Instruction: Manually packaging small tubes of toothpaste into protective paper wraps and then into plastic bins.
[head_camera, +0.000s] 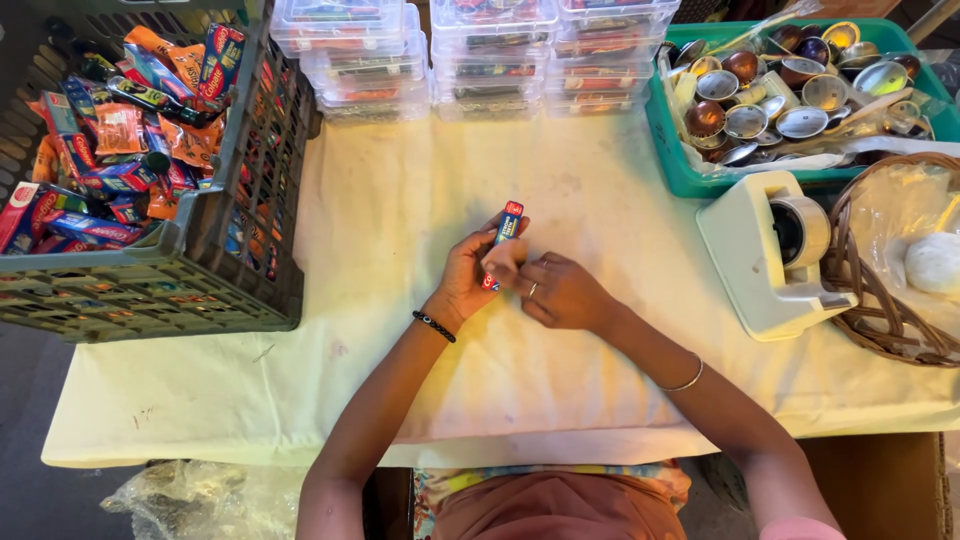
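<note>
Left hand (468, 282) grips small red-blue tube (504, 240) upright over mid-bench (400, 200), right hand (560, 292) pinching its lower end, likely to steady it. Grey crate (240, 240) of similar packs sits left within reach; tape dispenser (765, 250) right.

The scene is lit brightly and evenly from above. The pale cloth on the desk (400, 200) is rendered almost washed out at the centre. Only soft, short shadows are cast beneath the hands (520, 280) and beside the crate (250, 260). Glare is seen on the metal capsules (790, 90) and clear boxes (480, 50). Edges are bent by wide-angle distortion; focus is held sharp mid-frame.
</note>
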